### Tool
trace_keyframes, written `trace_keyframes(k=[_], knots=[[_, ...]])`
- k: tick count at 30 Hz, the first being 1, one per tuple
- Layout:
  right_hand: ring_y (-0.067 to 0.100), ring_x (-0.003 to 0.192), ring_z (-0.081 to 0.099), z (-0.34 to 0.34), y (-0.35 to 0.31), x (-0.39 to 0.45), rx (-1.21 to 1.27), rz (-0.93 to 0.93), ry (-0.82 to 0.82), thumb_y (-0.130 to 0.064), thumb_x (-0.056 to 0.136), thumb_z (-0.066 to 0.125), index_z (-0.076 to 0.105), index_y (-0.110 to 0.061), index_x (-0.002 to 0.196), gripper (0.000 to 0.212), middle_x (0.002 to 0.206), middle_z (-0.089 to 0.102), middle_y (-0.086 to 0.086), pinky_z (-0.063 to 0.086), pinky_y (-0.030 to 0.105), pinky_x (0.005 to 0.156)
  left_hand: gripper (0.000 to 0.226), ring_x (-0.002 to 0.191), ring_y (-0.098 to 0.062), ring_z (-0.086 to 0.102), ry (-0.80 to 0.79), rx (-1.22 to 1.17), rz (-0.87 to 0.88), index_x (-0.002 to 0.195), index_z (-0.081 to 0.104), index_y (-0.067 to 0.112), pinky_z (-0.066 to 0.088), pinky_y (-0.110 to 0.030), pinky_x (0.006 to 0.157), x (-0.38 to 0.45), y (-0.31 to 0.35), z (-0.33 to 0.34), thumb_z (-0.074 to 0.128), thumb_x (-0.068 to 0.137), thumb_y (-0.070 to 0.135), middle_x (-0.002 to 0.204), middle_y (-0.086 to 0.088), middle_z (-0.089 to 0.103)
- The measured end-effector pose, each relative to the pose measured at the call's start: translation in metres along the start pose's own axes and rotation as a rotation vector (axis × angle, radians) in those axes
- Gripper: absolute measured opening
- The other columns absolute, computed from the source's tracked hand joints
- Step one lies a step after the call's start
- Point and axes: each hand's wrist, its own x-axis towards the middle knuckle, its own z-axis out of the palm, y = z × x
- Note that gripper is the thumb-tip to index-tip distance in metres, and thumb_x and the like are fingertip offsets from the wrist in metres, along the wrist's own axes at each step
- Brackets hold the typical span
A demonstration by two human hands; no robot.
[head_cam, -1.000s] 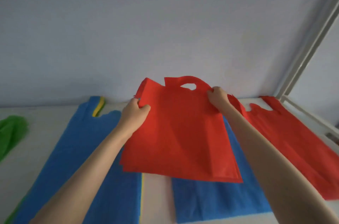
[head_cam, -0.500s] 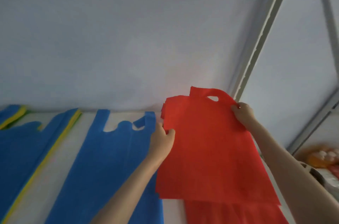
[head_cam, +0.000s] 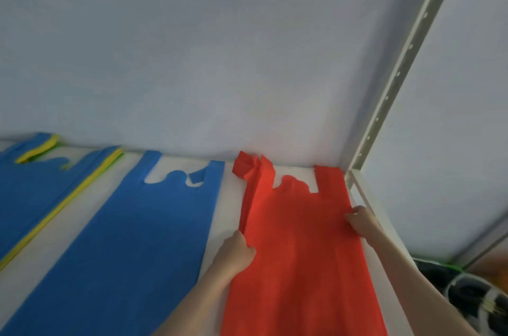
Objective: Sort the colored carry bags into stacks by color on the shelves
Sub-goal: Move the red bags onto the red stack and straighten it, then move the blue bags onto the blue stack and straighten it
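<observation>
A stack of red carry bags point(head_cam: 299, 239) lies flat on the white shelf point(head_cam: 228, 214), at its right end against the wall. My left hand point(head_cam: 237, 250) grips the stack's left edge, where the layers are slightly raised. My right hand point(head_cam: 360, 221) holds the right edge with curled fingers. Crumpled red handles point(head_cam: 247, 168) stick out at the stack's far left corner. A blue bag stack point(head_cam: 143, 231) lies just left of the red one, with a strip of bare shelf between them.
Further left lies another blue stack point(head_cam: 30, 192) with yellow bag edges point(head_cam: 68, 198) showing. A white perforated shelf post point(head_cam: 395, 80) rises at the right. Below the shelf's right end sit dark patterned items point(head_cam: 467, 294).
I have carried the red bags rightward from above the blue stack and lowered them flat onto the red stack. Both hands have moved down to the stack's side edges.
</observation>
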Motion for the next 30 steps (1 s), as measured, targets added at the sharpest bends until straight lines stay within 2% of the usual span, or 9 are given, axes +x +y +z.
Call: trace_keyframes(k=[2,4,5,12,15,19,22,26,30], knots=[[0.037,0.109,0.056,0.001,-0.01,-0.007,-0.073,-0.016,0.055,-0.008,0.088,0.048,0.047,0.008,0.122,0.038,0.119,0.056,0.027,0.045,0.035,0.083,0.035,0.117,-0.029,0.055,0.047,0.06,0.007,0.122,0.045,0.001,0.045,-0.033,0.093,0.001,-0.002,-0.006,0.043,0.092,0.02,0.126,-0.015,0.056],[0.041,0.125,0.041,0.005,-0.023,-0.015,-0.152,-0.049,0.165,-0.001,0.088,0.044,0.038,0.01,0.129,0.043,0.132,0.043,0.032,0.035,0.041,0.102,0.031,0.114,-0.029,0.056,0.106,0.085,0.03,0.118,0.049,0.001,0.045,-0.034,0.093,0.003,-0.008,-0.018,0.042,0.092,0.016,0.122,-0.016,0.059],[0.042,0.128,0.036,0.007,-0.031,-0.019,-0.192,-0.079,0.208,0.0,0.088,0.041,0.038,0.009,0.13,0.043,0.134,0.04,0.031,0.031,0.042,0.106,0.029,0.113,-0.029,0.057,0.139,0.09,0.045,0.116,0.05,0.001,0.046,-0.034,0.093,0.005,-0.012,-0.025,0.041,0.092,0.014,0.12,-0.015,0.06],[0.037,0.121,0.044,0.05,-0.108,-0.056,-0.239,-0.435,0.114,-0.011,0.092,0.042,0.053,-0.002,0.121,0.032,0.123,0.051,0.021,0.037,0.039,0.099,0.018,0.094,-0.024,0.056,0.328,0.272,0.118,0.107,0.05,0.007,0.046,-0.035,0.078,0.011,-0.056,-0.096,0.036,0.095,0.011,0.106,-0.007,0.056],[0.034,0.122,0.045,0.074,-0.146,-0.083,-0.243,-0.491,0.105,-0.01,0.092,0.043,0.054,-0.007,0.123,0.033,0.126,0.051,0.017,0.039,0.039,0.098,0.021,0.103,-0.026,0.057,0.387,0.395,0.142,0.111,0.049,0.004,0.042,-0.033,0.073,0.015,-0.083,-0.134,0.036,0.096,0.009,0.114,-0.009,0.057],[0.032,0.125,0.042,0.108,-0.193,-0.12,-0.301,-0.556,0.128,-0.013,0.093,0.04,0.051,-0.011,0.126,0.035,0.13,0.048,0.014,0.038,0.039,0.099,0.026,0.115,-0.027,0.053,0.449,0.561,0.132,0.119,0.047,0.003,0.047,-0.037,0.087,0.016,-0.127,-0.186,0.035,0.096,0.009,0.122,-0.011,0.054],[0.03,0.128,0.038,0.135,-0.228,-0.148,-0.355,-0.594,0.122,-0.016,0.095,0.038,0.047,-0.011,0.13,0.037,0.134,0.043,0.013,0.036,0.039,0.101,0.028,0.116,-0.027,0.05,0.477,0.642,0.109,0.122,0.045,0.003,0.047,-0.036,0.084,0.011,-0.16,-0.22,0.035,0.096,0.008,0.123,-0.011,0.052],[0.029,0.126,0.039,0.178,-0.277,-0.18,-0.396,-0.656,0.11,-0.018,0.096,0.037,0.045,-0.009,0.129,0.035,0.133,0.042,0.013,0.036,0.038,0.1,0.026,0.117,-0.028,0.05,0.505,0.645,0.062,0.118,0.048,0.003,0.047,-0.037,0.083,0.005,-0.207,-0.258,0.037,0.096,0.009,0.122,-0.012,0.054],[0.028,0.123,0.039,0.225,-0.323,-0.213,-0.356,-0.648,0.042,-0.016,0.096,0.036,0.044,-0.008,0.128,0.034,0.131,0.041,0.014,0.041,0.036,0.094,0.026,0.111,-0.027,0.053,0.511,0.501,0.007,0.117,0.048,0.002,0.047,-0.036,0.079,0.002,-0.27,-0.292,0.038,0.097,0.016,0.118,-0.013,0.055]])
